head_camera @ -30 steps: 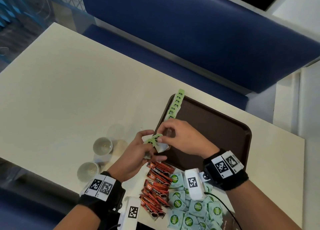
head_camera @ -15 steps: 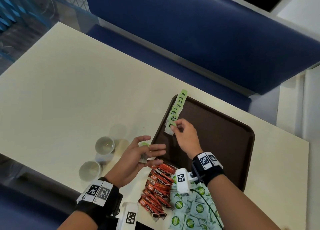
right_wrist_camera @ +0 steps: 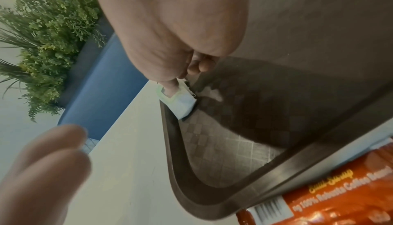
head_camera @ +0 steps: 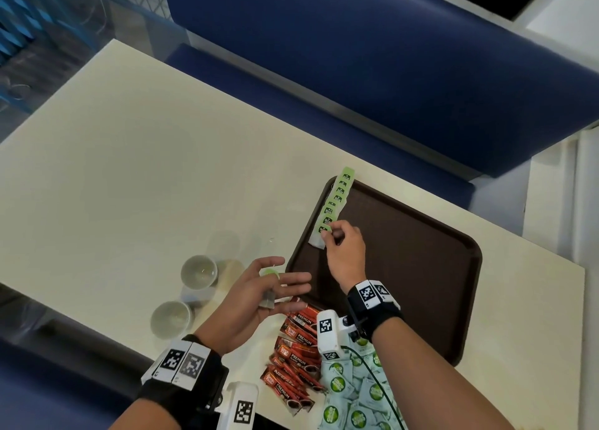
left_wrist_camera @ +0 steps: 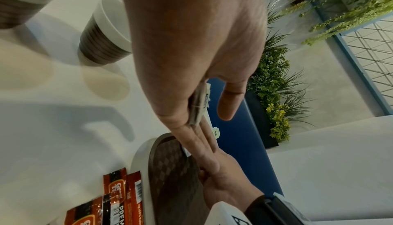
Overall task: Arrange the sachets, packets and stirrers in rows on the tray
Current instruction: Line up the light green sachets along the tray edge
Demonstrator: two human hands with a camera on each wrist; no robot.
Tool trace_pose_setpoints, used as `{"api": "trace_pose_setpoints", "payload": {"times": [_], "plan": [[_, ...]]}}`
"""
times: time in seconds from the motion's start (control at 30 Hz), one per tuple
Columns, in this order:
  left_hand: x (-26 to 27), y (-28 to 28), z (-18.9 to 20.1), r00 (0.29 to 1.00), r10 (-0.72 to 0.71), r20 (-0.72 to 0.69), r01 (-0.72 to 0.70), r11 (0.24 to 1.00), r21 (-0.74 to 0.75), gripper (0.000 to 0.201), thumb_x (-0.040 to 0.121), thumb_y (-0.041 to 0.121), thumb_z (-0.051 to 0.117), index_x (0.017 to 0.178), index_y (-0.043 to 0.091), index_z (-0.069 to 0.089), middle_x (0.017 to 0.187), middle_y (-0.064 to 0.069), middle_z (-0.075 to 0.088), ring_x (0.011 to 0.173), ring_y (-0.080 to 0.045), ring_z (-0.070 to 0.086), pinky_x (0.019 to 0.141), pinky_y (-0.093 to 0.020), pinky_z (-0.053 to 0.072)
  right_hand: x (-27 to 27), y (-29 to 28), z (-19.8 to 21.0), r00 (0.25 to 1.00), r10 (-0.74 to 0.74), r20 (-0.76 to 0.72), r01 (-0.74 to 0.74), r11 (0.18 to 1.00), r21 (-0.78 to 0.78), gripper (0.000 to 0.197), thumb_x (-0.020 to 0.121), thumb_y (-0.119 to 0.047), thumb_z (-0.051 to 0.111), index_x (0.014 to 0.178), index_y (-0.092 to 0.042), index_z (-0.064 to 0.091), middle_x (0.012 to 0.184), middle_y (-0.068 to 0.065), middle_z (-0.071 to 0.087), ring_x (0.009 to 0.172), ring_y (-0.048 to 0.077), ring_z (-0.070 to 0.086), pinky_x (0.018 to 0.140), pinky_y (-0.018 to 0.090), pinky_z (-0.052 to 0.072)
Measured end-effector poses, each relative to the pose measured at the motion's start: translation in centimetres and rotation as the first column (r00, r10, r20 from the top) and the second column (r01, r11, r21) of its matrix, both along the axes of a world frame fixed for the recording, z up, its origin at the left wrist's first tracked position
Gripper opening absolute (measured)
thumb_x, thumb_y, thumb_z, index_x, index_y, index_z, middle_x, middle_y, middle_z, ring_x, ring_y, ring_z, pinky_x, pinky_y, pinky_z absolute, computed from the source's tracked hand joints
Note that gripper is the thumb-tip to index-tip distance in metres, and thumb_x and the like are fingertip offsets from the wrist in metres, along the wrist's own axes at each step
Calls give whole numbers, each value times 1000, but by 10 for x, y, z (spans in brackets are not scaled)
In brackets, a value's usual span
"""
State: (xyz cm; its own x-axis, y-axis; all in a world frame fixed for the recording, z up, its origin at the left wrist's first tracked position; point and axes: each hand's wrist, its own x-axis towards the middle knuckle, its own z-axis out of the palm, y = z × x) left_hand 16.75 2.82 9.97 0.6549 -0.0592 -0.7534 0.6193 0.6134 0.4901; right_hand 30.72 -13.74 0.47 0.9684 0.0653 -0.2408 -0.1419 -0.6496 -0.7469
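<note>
A brown tray (head_camera: 405, 267) lies on the cream table. A row of green-tagged tea bags (head_camera: 338, 193) runs along its left edge. My right hand (head_camera: 330, 233) pinches one more tea bag (head_camera: 317, 241) at the near end of that row; in the right wrist view this tea bag (right_wrist_camera: 182, 104) touches the tray's rim (right_wrist_camera: 170, 144). My left hand (head_camera: 291, 269) hovers palm up, left of the tray, fingers straight. A small stack of tea bags (left_wrist_camera: 198, 107) lies on them, thumb apart. Red coffee sticks (head_camera: 298, 348) and white-green sachets (head_camera: 353, 397) lie heaped near me.
Two small ribbed cups (head_camera: 198, 271) (head_camera: 171, 319) stand left of my left hand. A blue bench (head_camera: 389, 73) runs behind the table. The table's near edge lies just below the heaps. Plants (left_wrist_camera: 274, 94) show in the wrist views.
My right hand took a tea bag from my left hand and carried it to the near end of the row. My left hand's fingers straightened out.
</note>
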Motion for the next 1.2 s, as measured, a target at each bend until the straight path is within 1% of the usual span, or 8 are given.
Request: {"api": "trace_pose_setpoints", "payload": {"times": [0.33, 0.43, 0.5, 0.67, 0.93, 1.0, 1.1, 1.2], "plan": [[0, -2, 1, 999, 31, 6, -31, 999, -29, 49, 102, -9, 44, 148, 6, 40, 126, -32, 73, 122, -48, 71, 112, -67, 48, -4, -1, 7, 998, -43, -40, 46, 995, 84, 26, 97, -12, 71, 117, -24, 61, 90, -3, 68, 74, 3, 62, 71, 12, 48], [3, -3, 4, 998, 66, 7, -65, 996, -60, 47, 108, 25, 59, 147, 8, 40, 129, -33, 71, 124, -47, 70, 109, -63, 53, -8, -2, 18, 994, -102, -28, 104, 988, 110, 29, 96, -13, 72, 118, -27, 59, 93, -2, 66, 79, 10, 64, 76, 24, 53], [7, -4, 6, 996, 86, -8, -86, 993, -76, 58, 106, 49, 55, 146, 10, 41, 129, -33, 71, 123, -47, 70, 106, -62, 55, -13, -1, 33, 995, -100, -26, 102, 985, 141, 26, 96, -16, 72, 116, -28, 61, 97, -1, 65, 83, 10, 63, 76, 19, 51], [11, -6, 9, 993, 116, -32, -119, 985, -126, 73, 103, 70, 38, 150, 14, 41, 128, -36, 70, 120, -49, 71, 101, -64, 57, -35, 0, 89, 953, 279, -115, -233, 922, 311, 12, 98, -31, 72, 110, -29, 73, 105, -8, 70, 98, 6, 64, 83, 14, 48], [19, -15, 9, 998, 62, 12, -61, 996, -71, 70, 107, 66, 34, 147, 11, 48, 113, -18, 80, 87, -27, 81, 66, -42, 66, -46, -7, 113, 800, 567, -198, -561, 823, 88, 24, 94, -40, 75, 117, -34, 72, 114, -13, 61, 113, 5, 45, 92, 24, 42], [18, -15, 7, 999, 40, 28, -37, 996, -78, 70, 108, 64, 35, 149, 8, 47, 118, -22, 78, 94, -31, 79, 72, -47, 67, -44, -10, 116, 775, 594, -216, -587, 803, 101, 17, 95, -36, 75, 111, -34, 71, 113, -15, 63, 113, 6, 47, 94, 28, 44], [14, -19, -2, 1000, 3, 23, -2, 999, -53, 69, 108, 63, 39, 145, 7, 55, 130, -27, 73, 115, -44, 73, 100, -65, 58, -37, -17, 120, 785, 574, -235, -545, 819, 179, 8, 95, -31, 75, 102, -32, 70, 102, -13, 72, 102, 5, 63, 90, 31, 52], [10, -19, -12, 999, -27, -32, 32, 987, 156, 58, 110, 61, 38, 137, 16, 62, 124, -16, 78, 114, -35, 76, 107, -59, 57, -27, -23, 113, 873, 455, -175, -445, 890, 99, 7, 97, -29, 73, 102, -32, 69, 99, -16, 72, 96, -2, 65, 82, 17, 48]]}}
